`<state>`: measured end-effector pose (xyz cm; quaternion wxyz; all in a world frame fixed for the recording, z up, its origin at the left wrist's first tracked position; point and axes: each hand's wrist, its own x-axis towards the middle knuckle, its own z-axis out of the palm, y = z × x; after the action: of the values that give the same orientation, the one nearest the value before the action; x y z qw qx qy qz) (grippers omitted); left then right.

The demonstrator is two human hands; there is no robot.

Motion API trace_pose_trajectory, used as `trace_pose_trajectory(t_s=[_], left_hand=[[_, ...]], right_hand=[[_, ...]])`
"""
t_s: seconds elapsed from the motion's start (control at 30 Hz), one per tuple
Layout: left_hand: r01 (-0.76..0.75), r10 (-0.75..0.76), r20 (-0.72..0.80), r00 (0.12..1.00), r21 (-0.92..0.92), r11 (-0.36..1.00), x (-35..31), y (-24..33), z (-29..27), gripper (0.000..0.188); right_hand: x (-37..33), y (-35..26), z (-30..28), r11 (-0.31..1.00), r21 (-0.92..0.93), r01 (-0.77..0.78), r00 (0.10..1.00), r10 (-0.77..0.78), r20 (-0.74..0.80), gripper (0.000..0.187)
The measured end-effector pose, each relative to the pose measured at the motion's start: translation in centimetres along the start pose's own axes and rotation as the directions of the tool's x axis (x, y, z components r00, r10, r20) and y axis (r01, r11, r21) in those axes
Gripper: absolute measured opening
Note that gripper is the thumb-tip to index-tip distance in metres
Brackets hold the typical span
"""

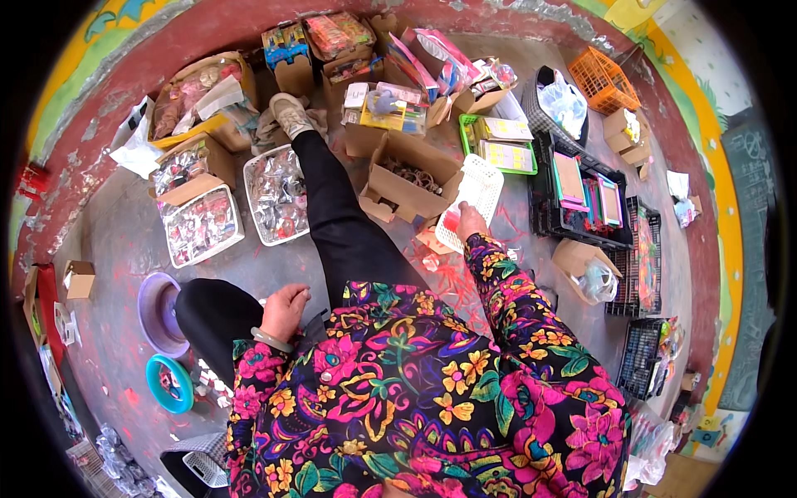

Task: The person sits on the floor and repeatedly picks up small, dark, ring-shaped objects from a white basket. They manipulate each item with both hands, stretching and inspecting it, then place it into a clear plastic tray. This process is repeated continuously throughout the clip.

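Observation:
My right hand [472, 222] grips the near edge of a white plastic basket [488, 181], thumb up. The basket sits slanted, with something small and red [452, 219] at its near left corner. Just left of it stands an open cardboard box [383, 189] holding a tangle of brownish pieces [413, 176]. My left hand [286, 309], a pale bangle on its wrist, hovers by my bent knee. Its fingers are curled together and nothing shows in them.
White baskets [204, 252] of wrapped items stand left of my outstretched leg. Purple [147, 319] and turquoise basins [150, 378] sit at left. Black crates [544, 217] line the right, near a green basket [531, 168]. Red scraps [455, 286] litter the floor.

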<state>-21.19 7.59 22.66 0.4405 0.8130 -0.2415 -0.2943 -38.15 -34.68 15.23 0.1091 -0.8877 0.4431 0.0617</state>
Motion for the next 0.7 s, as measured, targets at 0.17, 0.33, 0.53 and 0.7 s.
trace_pose_trajectory(t_s=[0.17,0.33,0.53,0.7], left_hand=[[0.040,-0.040,0.018,0.999,0.009,0.999,0.0,1.1,-0.2,0.021],[0.016,-0.016,0.004,1.000,0.041,0.999,-0.2,0.8,-0.2,0.021],[0.028,-0.028,0.009,1.000,0.043,0.999,-0.1,0.7,-0.2,0.021],[0.047,-0.048,0.015,0.999,0.032,0.998,0.0,0.6,0.0,0.020]], right_hand=[[0.7,0.2,0.0,0.998,-0.004,-0.060,0.992,0.060,0.110,0.025],[0.1,-0.8,-1.1,0.997,-0.026,-0.077,0.986,0.080,0.146,0.028],[0.6,-0.3,-1.1,0.984,-0.179,0.025,0.994,-0.006,0.106,0.026],[1.9,1.5,1.8,0.998,-0.062,0.005,0.999,-0.003,0.032,0.025]])
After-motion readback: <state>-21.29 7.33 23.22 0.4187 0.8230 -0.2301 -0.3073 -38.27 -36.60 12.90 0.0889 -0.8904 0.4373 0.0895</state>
